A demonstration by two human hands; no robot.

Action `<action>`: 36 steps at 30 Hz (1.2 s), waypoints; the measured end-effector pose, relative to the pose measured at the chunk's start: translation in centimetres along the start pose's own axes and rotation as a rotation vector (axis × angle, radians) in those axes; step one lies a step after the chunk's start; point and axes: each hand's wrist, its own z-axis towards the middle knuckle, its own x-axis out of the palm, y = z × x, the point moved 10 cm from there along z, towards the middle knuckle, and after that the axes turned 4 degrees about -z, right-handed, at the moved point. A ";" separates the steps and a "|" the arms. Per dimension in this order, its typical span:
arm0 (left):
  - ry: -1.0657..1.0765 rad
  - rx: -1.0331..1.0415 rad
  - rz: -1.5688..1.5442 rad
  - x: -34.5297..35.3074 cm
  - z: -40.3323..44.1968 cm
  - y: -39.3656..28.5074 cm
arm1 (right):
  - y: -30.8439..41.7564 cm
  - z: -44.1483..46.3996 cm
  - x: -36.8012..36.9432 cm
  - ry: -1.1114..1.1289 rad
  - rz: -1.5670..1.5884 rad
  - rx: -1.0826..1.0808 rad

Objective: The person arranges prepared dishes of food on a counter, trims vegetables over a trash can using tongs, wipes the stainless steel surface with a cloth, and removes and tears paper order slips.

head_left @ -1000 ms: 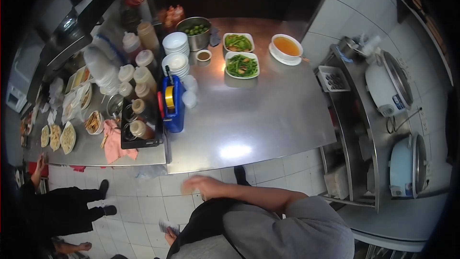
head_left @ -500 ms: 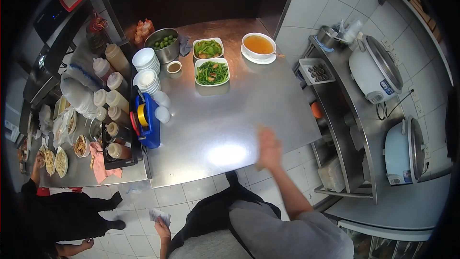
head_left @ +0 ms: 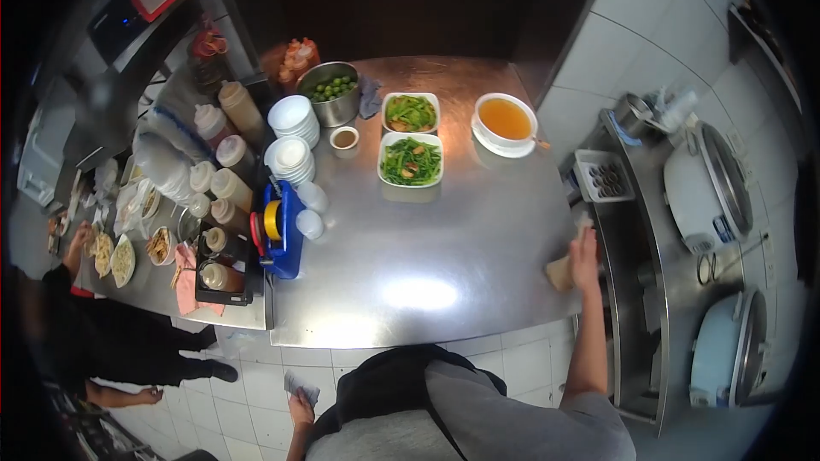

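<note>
My right hand [head_left: 584, 258] is pressed over a folded beige cloth [head_left: 559, 274] at the right edge of the steel table [head_left: 487, 248]. Parts of the cloth stick out on both sides of the hand. Low in front of my body, below the table's front edge, my left hand [head_left: 301, 410] grips a small white-grey slip of paper [head_left: 301, 387]; any writing is too small to read. Farther back on the table stand two square white dishes of cooked greens [head_left: 411, 160] and a bowl of orange soup [head_left: 505, 119] on a saucer.
Stacked white bowls [head_left: 291, 158], a sauce cup [head_left: 344, 138], a pot of green limes [head_left: 331, 94] and a blue tape dispenser [head_left: 284, 239] line the left. Squeeze bottles [head_left: 224, 277] stand beyond. A co-worker [head_left: 128, 324] is at far left. Rice cookers [head_left: 707, 188] stand right.
My right hand has slid the cloth rightward to the table's right edge. My left hand still holds the paper. The camera view has shifted, so the table sits lower in it.
</note>
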 end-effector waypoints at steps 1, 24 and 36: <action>-0.016 -0.046 -0.004 0.0 0.0 -0.4 | 0.9 0.7 4.0 0.271 -0.045 0.064; -0.465 -0.318 -0.243 1.5 -13.7 2.6 | 49.3 1.1 27.5 0.222 0.038 -0.797; -0.004 -0.141 -1.743 -9.9 -6.7 -11.5 | 51.1 -27.9 17.3 0.588 0.135 -1.179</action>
